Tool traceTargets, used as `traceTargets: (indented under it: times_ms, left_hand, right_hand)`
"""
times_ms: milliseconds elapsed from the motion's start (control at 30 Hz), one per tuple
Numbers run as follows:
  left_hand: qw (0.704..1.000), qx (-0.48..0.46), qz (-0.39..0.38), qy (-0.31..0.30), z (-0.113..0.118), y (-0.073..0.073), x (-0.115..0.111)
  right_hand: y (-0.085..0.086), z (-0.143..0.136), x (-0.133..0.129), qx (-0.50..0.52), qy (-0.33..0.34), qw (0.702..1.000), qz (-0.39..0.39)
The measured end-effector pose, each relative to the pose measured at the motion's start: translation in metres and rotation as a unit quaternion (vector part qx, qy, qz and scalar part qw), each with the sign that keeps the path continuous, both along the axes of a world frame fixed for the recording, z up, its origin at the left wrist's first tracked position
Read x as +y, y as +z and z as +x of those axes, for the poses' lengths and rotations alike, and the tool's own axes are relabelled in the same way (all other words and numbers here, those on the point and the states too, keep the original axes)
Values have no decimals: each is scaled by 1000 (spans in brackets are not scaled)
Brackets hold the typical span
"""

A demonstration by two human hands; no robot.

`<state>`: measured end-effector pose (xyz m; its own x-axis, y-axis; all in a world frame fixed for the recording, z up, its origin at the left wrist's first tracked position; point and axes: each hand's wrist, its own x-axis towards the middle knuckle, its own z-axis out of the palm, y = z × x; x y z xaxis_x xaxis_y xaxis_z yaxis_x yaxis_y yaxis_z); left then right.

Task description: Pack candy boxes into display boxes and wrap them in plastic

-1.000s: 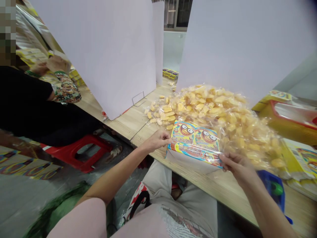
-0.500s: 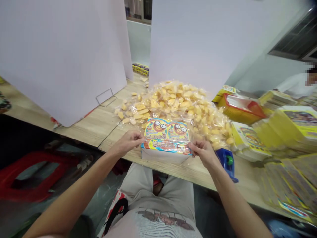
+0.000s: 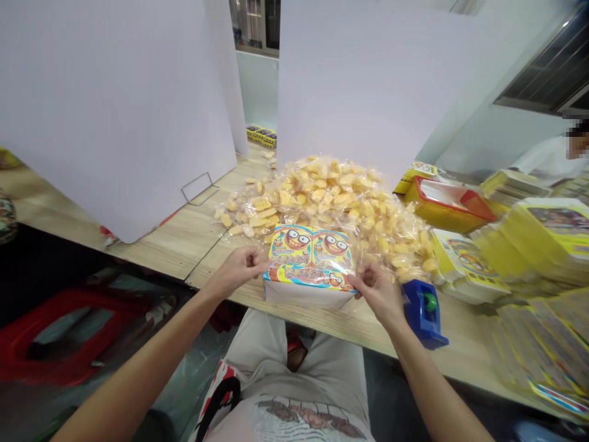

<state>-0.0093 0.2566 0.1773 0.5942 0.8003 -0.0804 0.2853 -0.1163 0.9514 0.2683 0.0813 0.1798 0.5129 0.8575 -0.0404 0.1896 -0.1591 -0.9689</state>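
Observation:
A colourful box [image 3: 310,258] with two cartoon faces and a clear plastic film over it lies at the table's front edge. My left hand [image 3: 242,268] is closed in a pinch at the box's left side; what its fingers hold is too small to make out. At the right front corner, my right hand [image 3: 375,288] has its thumb on the box edge and its fingers curled, closed on something I cannot make out. Behind the box spreads a heap of yellow pieces in clear wrappers [image 3: 322,187].
A blue tape dispenser [image 3: 423,313] stands right of my right hand. Flat yellow cartons [image 3: 543,239] and a red-rimmed basket [image 3: 448,205] are at the right. White boards [image 3: 138,92] rise behind the table [image 3: 184,233]. A person in white [image 3: 547,158] is far right.
The view has shifted slightly, so the table and box sit a little lower. My hands stay at the box's two sides, and the right hand's fingers look slightly more spread.

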Motion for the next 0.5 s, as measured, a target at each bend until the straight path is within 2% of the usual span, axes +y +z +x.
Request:
traceTargets:
  times_ms: [67,133,233,300,367,433,500]
  left_hand:
    - [998,-18,-30,53,5,-1,-7]
    - [998,-26,-19,59,11,-2,-14]
    - [999,-39,-9,-21,18,-4,-21]
    - [995,-60,-61,-59,18,-7,-20]
    - [986,-63,-139,-72,17,-10,-17]
    - [974,-77,-195,-88,16,-11,-16]
    - [965,-127,-203,-110,15,-9,-18]
  right_hand:
    - [1,-2,-1,-19,-13,1000,-14]
    - [4,-3,-1,-73,-7,996,-53]
    - [9,-4,-1,-84,68,988,-112]
    - [10,-3,-1,-17,118,982,-145]
    - [9,-1,0,49,139,976,-162]
    - [8,1,0,75,146,973,-161]
    - [7,2,-1,65,158,973,-153]
